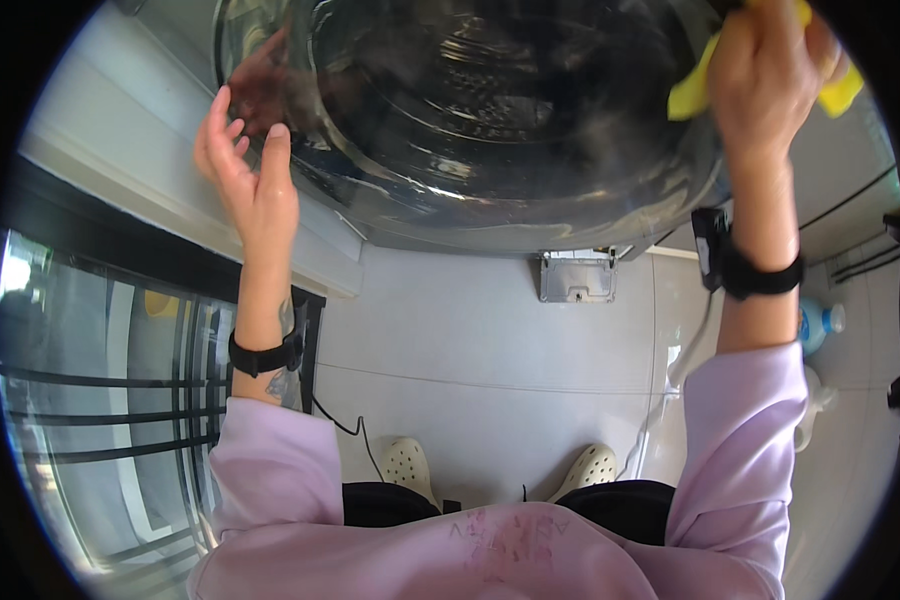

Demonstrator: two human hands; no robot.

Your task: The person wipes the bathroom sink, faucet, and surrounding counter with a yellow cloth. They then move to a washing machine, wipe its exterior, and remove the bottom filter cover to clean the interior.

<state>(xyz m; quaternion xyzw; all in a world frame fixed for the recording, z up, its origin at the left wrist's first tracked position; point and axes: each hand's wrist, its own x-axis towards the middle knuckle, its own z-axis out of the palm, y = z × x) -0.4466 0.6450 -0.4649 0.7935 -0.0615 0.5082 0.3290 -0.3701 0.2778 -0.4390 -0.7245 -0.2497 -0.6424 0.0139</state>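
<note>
A large dark, glossy round glass door [495, 165], which looks like that of a front-loading washing machine, fills the top of the view. At its left rim is my left hand [251, 176], fingers apart and holding nothing; whether the fingertips touch the rim I cannot tell. My right hand [769, 82] is closed on a yellow cloth [690, 94] near the door's right edge; the cloth's ends stick out on both sides of the hand. The hand's fingers are partly hidden and slightly blurred. Each forearm wears a black strap.
Below the door a small metallic flap [577, 279] stands out over the tiled floor. A white ledge [157, 202] and a window with black bars [120, 382] lie to the left. At the right are a blue-and-white bottle [817, 326] and a pale cable [694, 349]. A thin black cable [364, 427] runs near my clogs.
</note>
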